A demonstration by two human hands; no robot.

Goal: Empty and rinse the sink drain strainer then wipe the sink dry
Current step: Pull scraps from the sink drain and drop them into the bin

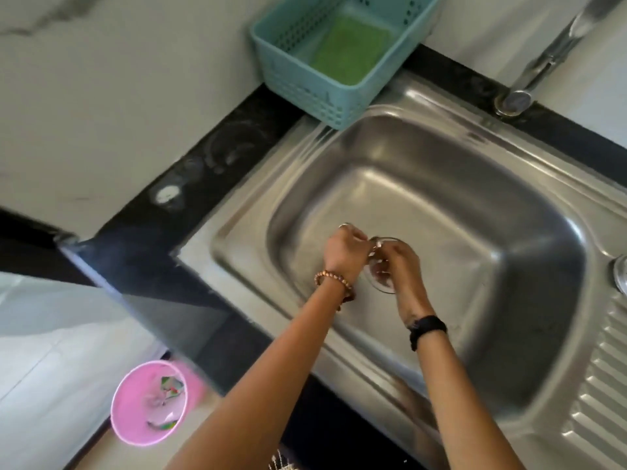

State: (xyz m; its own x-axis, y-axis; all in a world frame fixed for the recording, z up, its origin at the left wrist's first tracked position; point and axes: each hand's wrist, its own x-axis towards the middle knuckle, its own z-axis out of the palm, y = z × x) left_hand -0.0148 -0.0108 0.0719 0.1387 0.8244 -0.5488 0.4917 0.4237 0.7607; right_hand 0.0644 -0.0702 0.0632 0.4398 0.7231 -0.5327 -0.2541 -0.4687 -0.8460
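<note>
Black stone counter (237, 130) is framing a steel sink (529, 205) that is sitting in a kitchen corner against pale marbled walls. Both of the person's arms are reaching down into the basin, and the hands are meeting over the drain near the middle of its floor. The left hand (346, 249), with a beaded bracelet (336, 286) circling its wrist, is curling its fingers and pinching at the near rim of the round metal strainer (381, 278). The right hand (400, 266), with a black band (427, 327) on its wrist, is arching over the strainer with its fingers bent down around it, so both hands are holding the strainer at the drain; motion blur is hiding whether it is lifted or seated. A teal plastic basket (305, 86) is resting on the back left corner of the sink rim, and a green scrub pad (349, 52) is lying flat inside it. A chrome tap (549, 59) is rising from the counter behind the basin at the upper right. Ribs of a draining board (604, 385) are running along the right side of the basin. Down on the floor to the left, a pink bin (118, 412) is standing beside the counter, holding some scraps and wrappers.
</note>
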